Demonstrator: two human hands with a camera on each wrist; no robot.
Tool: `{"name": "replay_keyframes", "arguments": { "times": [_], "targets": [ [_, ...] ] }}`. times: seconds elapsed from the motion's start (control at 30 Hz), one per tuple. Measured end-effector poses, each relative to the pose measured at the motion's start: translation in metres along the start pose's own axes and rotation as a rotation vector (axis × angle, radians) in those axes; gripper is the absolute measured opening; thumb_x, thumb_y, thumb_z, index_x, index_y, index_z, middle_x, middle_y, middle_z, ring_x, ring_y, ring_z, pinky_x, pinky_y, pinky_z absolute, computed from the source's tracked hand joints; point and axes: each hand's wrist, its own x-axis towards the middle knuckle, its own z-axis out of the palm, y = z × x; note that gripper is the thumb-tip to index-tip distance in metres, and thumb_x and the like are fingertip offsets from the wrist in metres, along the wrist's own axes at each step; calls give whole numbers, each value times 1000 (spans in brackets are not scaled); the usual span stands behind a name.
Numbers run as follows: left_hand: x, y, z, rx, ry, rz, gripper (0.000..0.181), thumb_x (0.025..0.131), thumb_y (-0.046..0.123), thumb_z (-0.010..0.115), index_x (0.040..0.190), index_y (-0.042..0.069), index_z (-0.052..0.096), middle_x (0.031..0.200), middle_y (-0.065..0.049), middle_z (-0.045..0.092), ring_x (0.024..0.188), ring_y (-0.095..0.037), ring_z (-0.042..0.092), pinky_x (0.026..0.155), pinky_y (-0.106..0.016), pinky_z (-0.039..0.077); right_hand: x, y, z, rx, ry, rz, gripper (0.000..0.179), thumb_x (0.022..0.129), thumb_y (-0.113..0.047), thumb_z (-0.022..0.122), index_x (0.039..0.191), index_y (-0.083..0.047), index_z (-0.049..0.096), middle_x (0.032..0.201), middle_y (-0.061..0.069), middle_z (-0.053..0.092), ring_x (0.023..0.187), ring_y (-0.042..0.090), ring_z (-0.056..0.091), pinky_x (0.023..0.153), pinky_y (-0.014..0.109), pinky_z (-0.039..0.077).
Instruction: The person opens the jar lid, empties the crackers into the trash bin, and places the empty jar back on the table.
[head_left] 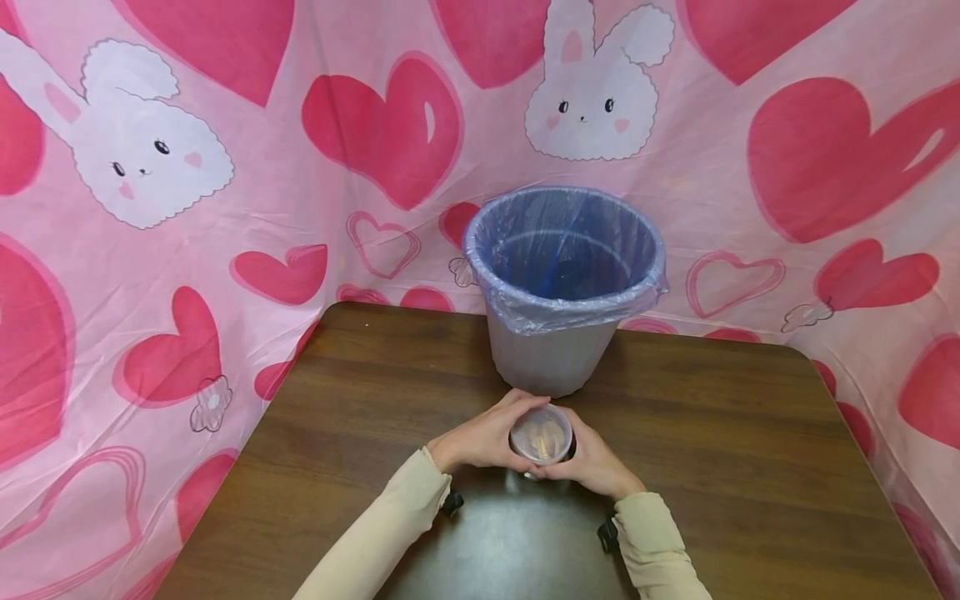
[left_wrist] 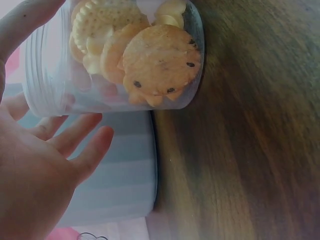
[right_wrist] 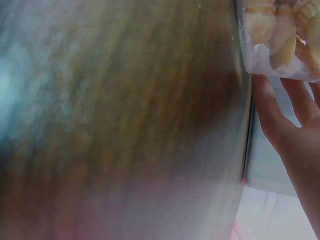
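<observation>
A clear plastic jar (head_left: 542,435) of biscuits stands upright on the table near its middle. Through its wall, the left wrist view shows a round biscuit (left_wrist: 161,60) with dark specks among several paler ones. My left hand (head_left: 491,435) holds the jar from the left, thumb on the near side and fingers round the far side, close to its ridged top. From the right, my right hand (head_left: 596,462) grips it the same way. In the right wrist view, its fingers (right_wrist: 270,107) reach behind the jar's wall; the thumb is out of that frame.
Just beyond the jar stands a pale bin (head_left: 543,358) lined with a bluish plastic bag (head_left: 566,312). The brown wooden table (head_left: 720,467) reaches back to a pink cloth (head_left: 277,200) with hearts and rabbits, which hangs behind and at both sides.
</observation>
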Motion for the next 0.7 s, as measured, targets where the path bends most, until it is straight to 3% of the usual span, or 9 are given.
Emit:
{"name": "replay_keyframes", "arguments": {
  "times": [0.27,0.53,0.7],
  "targets": [
    [-4,-1,-1,13,21,27,91,63,38,79,138,19,31,124,2,38,113,-8,39,95,-25,38,1,5,2,14,16,0,86,57,-26,84,130,-18,39,124,5,50,111,20,48,92,33,38],
    [-9,-4,-2,12,39,24,90,64,35,79,138,15,33,123,1,39,112,-10,40,95,-26,38,6,34,7,-27,39,-23,89,52,-40,84,128,-32,37,122,-10,49,109,11,47,92,31,38],
    [-10,-7,-2,8,38,20,90,63,36,79,138,16,32,123,1,39,113,-10,41,95,-26,38,7,35,6,-32,43,-27,89,52,-42,84,127,-33,38,122,-11,49,109,10,47,92,33,38]
  ]
}}
